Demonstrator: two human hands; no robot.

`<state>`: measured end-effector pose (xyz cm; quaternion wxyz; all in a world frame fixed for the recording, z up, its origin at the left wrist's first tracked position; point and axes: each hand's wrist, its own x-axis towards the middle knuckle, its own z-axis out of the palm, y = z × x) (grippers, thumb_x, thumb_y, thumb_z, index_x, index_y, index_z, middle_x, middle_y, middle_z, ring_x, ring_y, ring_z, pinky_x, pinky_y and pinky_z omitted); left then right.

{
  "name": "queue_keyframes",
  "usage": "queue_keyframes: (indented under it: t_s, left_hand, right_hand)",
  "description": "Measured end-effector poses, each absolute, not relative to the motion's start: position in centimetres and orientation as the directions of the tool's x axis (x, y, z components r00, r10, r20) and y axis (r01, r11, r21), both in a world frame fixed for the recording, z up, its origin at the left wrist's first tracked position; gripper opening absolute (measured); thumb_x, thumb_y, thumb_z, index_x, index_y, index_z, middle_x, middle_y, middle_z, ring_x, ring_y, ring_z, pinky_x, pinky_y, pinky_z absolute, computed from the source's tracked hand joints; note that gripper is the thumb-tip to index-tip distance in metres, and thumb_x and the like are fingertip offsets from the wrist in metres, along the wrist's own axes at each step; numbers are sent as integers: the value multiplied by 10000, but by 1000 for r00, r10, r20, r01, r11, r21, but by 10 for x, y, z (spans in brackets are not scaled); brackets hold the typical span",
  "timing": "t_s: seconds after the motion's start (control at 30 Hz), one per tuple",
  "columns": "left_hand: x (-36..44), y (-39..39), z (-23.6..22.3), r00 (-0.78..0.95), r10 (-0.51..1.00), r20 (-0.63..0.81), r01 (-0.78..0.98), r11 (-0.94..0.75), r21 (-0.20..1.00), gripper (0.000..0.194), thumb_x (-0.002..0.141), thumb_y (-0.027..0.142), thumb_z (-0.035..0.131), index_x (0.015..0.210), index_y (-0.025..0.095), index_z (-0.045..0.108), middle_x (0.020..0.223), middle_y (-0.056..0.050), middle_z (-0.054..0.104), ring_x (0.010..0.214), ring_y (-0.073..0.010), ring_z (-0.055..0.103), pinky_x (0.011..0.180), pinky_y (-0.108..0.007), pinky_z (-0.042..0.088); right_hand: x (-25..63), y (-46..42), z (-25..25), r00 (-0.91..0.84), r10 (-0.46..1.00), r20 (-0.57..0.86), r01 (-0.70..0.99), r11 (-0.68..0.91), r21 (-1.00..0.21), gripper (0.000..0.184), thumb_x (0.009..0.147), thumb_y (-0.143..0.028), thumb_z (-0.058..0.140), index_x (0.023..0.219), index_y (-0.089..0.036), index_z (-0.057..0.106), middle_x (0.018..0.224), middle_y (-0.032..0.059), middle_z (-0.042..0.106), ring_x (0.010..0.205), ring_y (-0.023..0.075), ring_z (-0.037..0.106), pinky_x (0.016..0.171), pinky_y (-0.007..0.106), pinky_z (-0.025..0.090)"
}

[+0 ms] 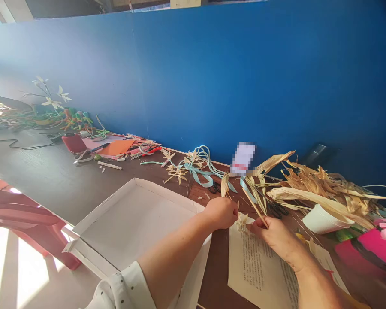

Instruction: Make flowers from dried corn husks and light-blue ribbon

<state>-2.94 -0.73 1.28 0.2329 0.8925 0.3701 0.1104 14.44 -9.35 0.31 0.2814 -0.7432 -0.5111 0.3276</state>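
Observation:
My right hand grips a thin wooden stick that slants up and to the left. Beside it, my left hand is closed, its fingers curled toward the right hand; what they pinch is mostly hidden. Pale torn husk pieces lie between the two hands, over the top of a printed sheet. Just above my left knuckles rises a dry husk bud on a thin stem; whether the hand holds it I cannot tell. Dark-handled scissors lie partly under husks behind my right hand.
A shallow white box lid lies under my left forearm. Dried corn husks, a tipped white cup and a pink item crowd the right. Husk flowers with ribbon line the blue partition. A pink chair stands left.

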Motion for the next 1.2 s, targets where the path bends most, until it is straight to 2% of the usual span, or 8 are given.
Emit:
queue_keyframes:
  t_s: [0.13,0.27,0.53,0.67,0.77,0.9,0.97,1.2]
  left_hand:
    - [-27,-12,17,720,691,-64,645,-632,430,202,730,289,527,829,207,684,873,-62,684,836,-213,625,726,-301,487]
    - [-22,-15,12,701,709,-77,670,-618,412,261,731,374,526,832,187,678,912,-90,680,882,-259,630,738,-351,505]
    - [-15,-22,9,642,760,-102,718,-549,428,267,707,299,523,876,148,664,979,-139,664,919,-287,632,765,-375,507]
    - [-16,-20,7,615,782,-102,710,-493,503,224,669,258,535,816,159,672,914,-122,676,865,-286,636,720,-370,499]
    - [-18,-13,4,605,793,-75,649,-436,623,179,651,261,558,756,176,676,808,-80,680,794,-246,629,689,-333,480]
    - [-21,-3,4,630,767,-117,429,-219,877,183,671,318,584,748,172,663,716,-30,664,634,-145,579,558,-241,434]
    - [-21,-2,5,675,726,-134,295,-99,950,178,670,315,601,746,160,644,730,-27,663,617,-115,563,520,-209,411]
    - [-17,-2,1,716,678,-165,48,188,981,235,615,311,709,764,140,651,739,-26,650,628,-95,566,575,-231,445]
  right_hand:
    - [144,-93,6,298,942,-156,570,-307,-762,201,657,-420,689,705,-233,634,573,-13,610,532,171,523,515,275,345]
    - [149,-90,5,415,909,-35,538,-276,-797,265,667,-407,658,850,-215,649,650,22,667,579,197,582,537,285,386]
    - [153,-89,2,433,900,48,581,-238,-779,203,689,-409,591,727,-217,647,581,-4,638,559,185,567,569,284,408]
    - [153,-88,1,418,906,63,608,-227,-760,215,700,-417,579,737,-221,660,604,-1,653,574,190,578,580,289,416]
    - [153,-86,1,425,903,59,611,-238,-755,236,708,-440,584,742,-222,668,616,9,667,578,195,587,572,286,416]
    - [144,-85,2,422,906,40,574,-232,-785,306,722,-495,590,784,-209,681,639,20,682,600,204,601,568,285,419]
    - [139,-84,4,415,909,46,544,-207,-813,329,719,-513,598,799,-206,687,639,21,683,603,205,602,560,282,420]
    - [131,-81,3,512,846,150,478,-136,-868,362,696,-552,614,749,-199,678,620,35,674,554,194,582,492,272,397]
